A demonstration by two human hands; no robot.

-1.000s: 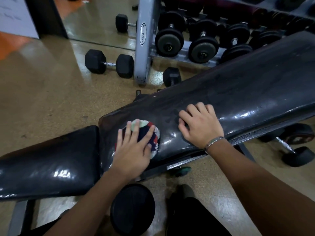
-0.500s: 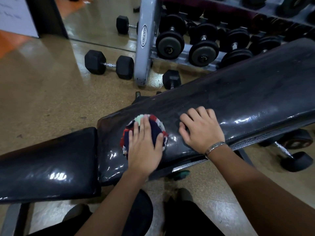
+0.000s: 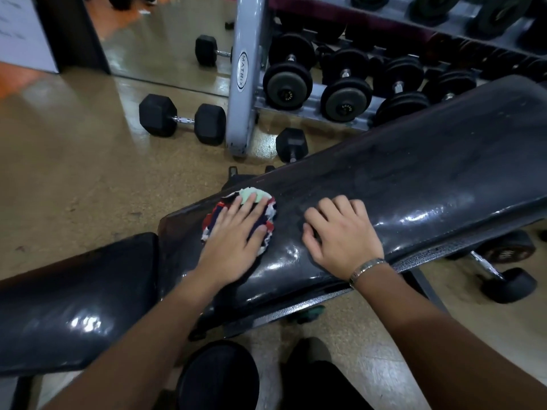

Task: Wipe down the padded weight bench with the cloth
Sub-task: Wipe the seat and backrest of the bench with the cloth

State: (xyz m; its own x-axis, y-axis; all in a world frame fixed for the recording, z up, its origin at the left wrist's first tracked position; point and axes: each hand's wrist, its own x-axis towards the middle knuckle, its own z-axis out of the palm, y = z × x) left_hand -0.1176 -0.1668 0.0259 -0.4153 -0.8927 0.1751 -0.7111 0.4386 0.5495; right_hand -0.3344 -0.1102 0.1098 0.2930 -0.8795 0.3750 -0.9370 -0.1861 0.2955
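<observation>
The black padded weight bench has an inclined back pad running up to the right and a seat pad at lower left. A round patterned cloth, red, white, navy and pale green, lies on the lower end of the back pad near its far edge. My left hand presses flat on the cloth with straight fingers. My right hand rests on the pad just right of the cloth, fingers bent at the knuckles with the tips on the vinyl, holding nothing. A metal bracelet circles that wrist.
A grey dumbbell rack with several round dumbbells stands behind the bench. Hex dumbbells lie on the tan floor beyond it, another dumbbell under the bench at right. A black round pad sits below my arms.
My left hand has slid the cloth across the pad from its near side toward the far edge. My right hand has stayed in place on the pad.
</observation>
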